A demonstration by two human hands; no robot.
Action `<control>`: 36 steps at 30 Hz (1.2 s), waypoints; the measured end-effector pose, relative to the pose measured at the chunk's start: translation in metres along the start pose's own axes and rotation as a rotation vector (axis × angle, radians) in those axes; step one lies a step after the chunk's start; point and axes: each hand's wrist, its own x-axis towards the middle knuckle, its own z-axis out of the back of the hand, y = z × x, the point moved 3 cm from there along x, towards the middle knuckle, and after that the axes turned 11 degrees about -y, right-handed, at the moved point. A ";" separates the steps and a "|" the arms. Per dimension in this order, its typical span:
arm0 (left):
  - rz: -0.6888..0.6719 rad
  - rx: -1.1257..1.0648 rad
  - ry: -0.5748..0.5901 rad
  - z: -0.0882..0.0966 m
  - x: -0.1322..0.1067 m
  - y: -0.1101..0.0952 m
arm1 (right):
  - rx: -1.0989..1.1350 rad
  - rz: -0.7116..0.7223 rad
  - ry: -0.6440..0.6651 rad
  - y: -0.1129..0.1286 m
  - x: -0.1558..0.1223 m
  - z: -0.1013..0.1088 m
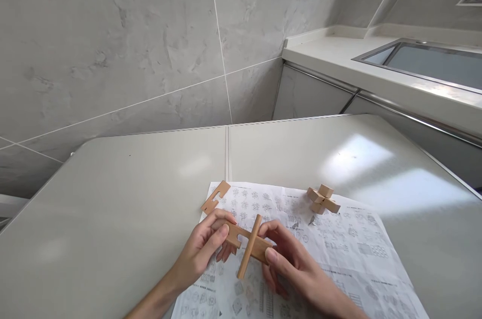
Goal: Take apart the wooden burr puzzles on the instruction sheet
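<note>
My left hand (211,241) pinches the left end of a flat, notched wooden puzzle piece (234,234) between thumb and fingers. A second wooden piece (248,251), seen nearly edge-on, stands crosswise over its middle, tilted. On the right, my right hand (291,261) grips the right end of the flat wood with thumb and fingertips. Whether the crossing piece is slotted into the flat one or only touches it, I cannot tell. Another flat wooden piece with a cut-out (216,197) lies just beyond my left hand, on the sheet's upper left corner.
Under both hands a creased printed sheet (339,253) with small diagrams covers part of the light, glossy table (131,198). An interlocked wooden block puzzle (322,199) sits at the sheet's upper right. Behind are a grey tiled wall (150,32) and a white counter (320,50) with a sink.
</note>
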 end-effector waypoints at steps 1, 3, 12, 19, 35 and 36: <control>0.000 -0.005 -0.003 0.000 0.000 0.001 | 0.020 0.005 0.001 0.000 0.000 0.001; 0.002 -0.015 -0.005 0.000 0.001 0.001 | 0.071 0.006 0.014 0.000 0.001 0.002; -0.021 0.016 0.057 -0.005 0.001 -0.006 | 0.206 -0.106 0.135 -0.002 0.003 0.001; -0.007 0.042 0.031 -0.004 0.002 -0.005 | 0.214 -0.099 0.093 0.000 0.006 0.003; 0.011 0.018 0.012 -0.004 0.003 -0.006 | 0.243 -0.100 0.047 -0.012 0.008 0.006; 0.015 0.017 0.009 -0.003 0.003 -0.005 | 0.251 -0.102 0.048 -0.013 0.008 0.007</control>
